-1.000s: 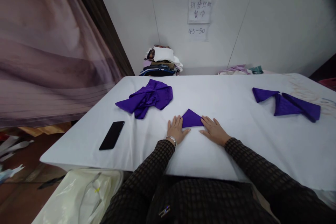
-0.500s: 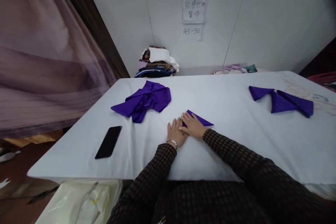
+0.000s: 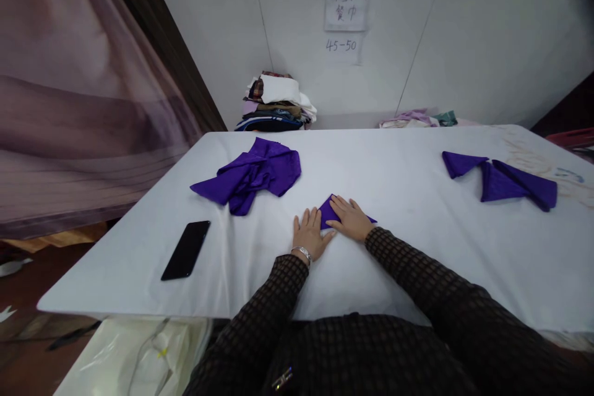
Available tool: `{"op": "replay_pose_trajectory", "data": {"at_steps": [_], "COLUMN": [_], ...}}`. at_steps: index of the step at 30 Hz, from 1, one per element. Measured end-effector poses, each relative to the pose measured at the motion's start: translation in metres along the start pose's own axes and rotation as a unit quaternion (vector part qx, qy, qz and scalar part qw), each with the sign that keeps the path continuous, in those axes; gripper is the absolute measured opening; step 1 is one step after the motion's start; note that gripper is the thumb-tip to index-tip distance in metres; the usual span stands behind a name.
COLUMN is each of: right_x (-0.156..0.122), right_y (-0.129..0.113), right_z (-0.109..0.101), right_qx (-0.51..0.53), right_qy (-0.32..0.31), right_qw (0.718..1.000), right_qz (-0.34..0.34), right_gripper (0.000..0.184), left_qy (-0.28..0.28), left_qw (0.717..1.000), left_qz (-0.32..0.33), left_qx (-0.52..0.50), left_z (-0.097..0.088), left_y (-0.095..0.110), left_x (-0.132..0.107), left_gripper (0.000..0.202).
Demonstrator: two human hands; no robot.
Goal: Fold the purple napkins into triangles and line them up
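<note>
A small purple cloth folded into a triangle point(image 3: 327, 211) lies on the white table point(image 3: 399, 198) right in front of me. My right hand point(image 3: 350, 219) lies flat on top of it, fingers stretched out, covering most of it. My left hand point(image 3: 309, 234), with a silver bracelet at the wrist, rests flat on the table at the cloth's left corner, fingers spread and touching its edge.
A crumpled heap of purple cloths point(image 3: 253, 173) lies at the back left. Folded purple cloths point(image 3: 503, 178) sit at the right. A black phone point(image 3: 185, 249) lies near the left edge. A pile of mixed fabrics point(image 3: 276, 105) is stacked behind the table against the wall.
A second ago both hands sat at the triangle's two lower corners. My right hand has since moved left onto the cloth, pressing it flat; the left hand has barely moved.
</note>
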State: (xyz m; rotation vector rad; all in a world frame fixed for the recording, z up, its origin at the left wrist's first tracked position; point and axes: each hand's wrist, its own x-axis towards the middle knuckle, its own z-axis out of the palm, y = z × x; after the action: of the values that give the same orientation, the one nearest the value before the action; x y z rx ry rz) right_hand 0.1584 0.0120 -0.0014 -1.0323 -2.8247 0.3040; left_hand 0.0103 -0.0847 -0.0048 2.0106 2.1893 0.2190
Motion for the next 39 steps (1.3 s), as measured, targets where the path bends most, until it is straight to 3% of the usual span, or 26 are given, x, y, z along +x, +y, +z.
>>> {"op": "replay_pose_trajectory", "data": {"at_steps": [3, 7, 11, 16, 21, 29, 39], "right_x": [0.0, -0.001, -0.001, -0.001, -0.001, -0.001, -0.001], "right_y": [0.0, 0.002, 0.005, 0.008, 0.008, 0.004, 0.002], "right_z": [-0.001, 0.0, 0.004, 0.007, 0.007, 0.004, 0.001], "right_qx": [-0.004, -0.007, -0.01, -0.014, -0.016, -0.006, -0.002], "right_qy": [-0.002, 0.0, -0.001, 0.006, 0.007, 0.001, -0.007], "right_qw": [1.0, 1.0, 1.0, 1.0, 1.0, 1.0, 1.0], "right_qz": [-0.001, -0.003, -0.007, -0.009, -0.007, -0.002, -0.005], "right_gripper": [0.074, 0.074, 0.074, 0.074, 0.073, 0.073, 0.073], "left_qy": [0.001, 0.029, 0.117, 0.206, 0.189, 0.171, 0.141], "left_qw": [1.0, 0.998, 0.988, 0.964, 0.966, 0.963, 0.963], "left_qz": [-0.007, -0.047, -0.075, -0.058, -0.061, -0.086, -0.109], "left_qx": [-0.008, -0.019, -0.072, -0.157, -0.168, -0.191, -0.202], "left_z": [-0.004, -0.01, -0.012, -0.009, -0.007, -0.013, -0.018], "left_y": [-0.008, -0.034, -0.055, -0.051, -0.04, -0.039, -0.038], "left_x": [-0.004, -0.019, -0.035, -0.035, -0.022, -0.013, -0.009], "left_gripper": [0.068, 0.055, 0.036, 0.02, 0.017, 0.002, 0.014]}}
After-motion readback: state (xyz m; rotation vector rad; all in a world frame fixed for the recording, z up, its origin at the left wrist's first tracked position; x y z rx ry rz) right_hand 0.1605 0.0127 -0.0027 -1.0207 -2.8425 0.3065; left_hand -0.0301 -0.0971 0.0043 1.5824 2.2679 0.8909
